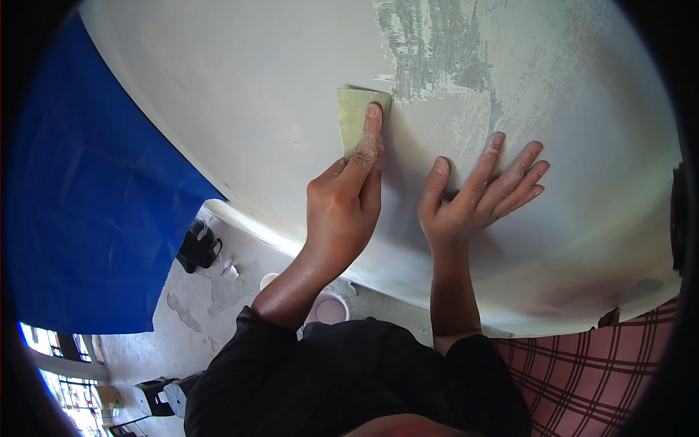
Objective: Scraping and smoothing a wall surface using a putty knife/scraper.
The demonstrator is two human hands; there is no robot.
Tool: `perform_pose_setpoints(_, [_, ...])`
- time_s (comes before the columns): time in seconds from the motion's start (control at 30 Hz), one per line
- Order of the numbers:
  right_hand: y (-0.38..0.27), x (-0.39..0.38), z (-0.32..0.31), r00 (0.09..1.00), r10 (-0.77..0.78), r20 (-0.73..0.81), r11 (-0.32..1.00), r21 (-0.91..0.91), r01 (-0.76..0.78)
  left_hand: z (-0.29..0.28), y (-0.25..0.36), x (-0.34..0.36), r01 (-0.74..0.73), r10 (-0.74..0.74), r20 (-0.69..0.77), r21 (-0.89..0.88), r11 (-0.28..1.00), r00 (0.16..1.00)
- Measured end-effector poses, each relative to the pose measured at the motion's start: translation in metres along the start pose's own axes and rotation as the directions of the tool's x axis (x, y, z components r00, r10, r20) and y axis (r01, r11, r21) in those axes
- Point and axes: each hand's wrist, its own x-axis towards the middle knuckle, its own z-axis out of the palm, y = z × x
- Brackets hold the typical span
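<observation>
A large curved pale panel fills most of the view, its paint smooth on the left. At its upper middle lies a streaky grey-green patch with ragged edges. My left hand grips a thin yellow-green putty spreader, index finger stretched along its face. The spreader's far edge is just left of and below the patch; whether it touches the panel is hard to tell. To the right, my right hand rests on the panel below the patch, fingers spread, holding nothing. Whitish dust marks the fingers of both hands.
A blue sheet hangs on the left. Below the panel, the grey floor carries a black bag, a small white cup and a pinkish tub. Checked reddish cloth lies at the lower right.
</observation>
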Motion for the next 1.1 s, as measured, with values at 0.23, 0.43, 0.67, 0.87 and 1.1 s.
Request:
perform_pose_setpoints(0.23, [-0.002,0.001,0.0,1.0,-0.008,-0.024,1.0,0.0,0.008,-0.003,-0.003,0.001,0.05,-0.049,0.019,-0.058,0.997,0.999])
perform_pose_setpoints(0.43, [-0.004,0.0,0.0,1.0,-0.008,-0.018,1.0,-0.009,0.008,-0.005,-0.005,0.013,0.01,-0.009,0.028,-0.024,1.0,1.0])
perform_pose_setpoints(0.67, [0.0,-0.001,-0.001,0.999,-0.024,-0.024,1.0,-0.013,0.024,0.006,-0.008,-0.005,-0.01,0.007,-0.05,-0.064,0.998,0.999])
perform_pose_setpoints(0.87, [-0.002,-0.003,-0.002,1.0,-0.004,0.0,1.0,-0.006,0.004,-0.001,0.001,0.007,0.024,-0.024,0.005,-0.04,0.999,1.0])
perform_pose_setpoints(1.1, [0.0,0.0,-0.005,0.999,-0.05,0.022,0.999,-0.005,0.05,-0.003,0.005,0.003,0.01,-0.01,-0.011,-0.022,1.0,1.0])
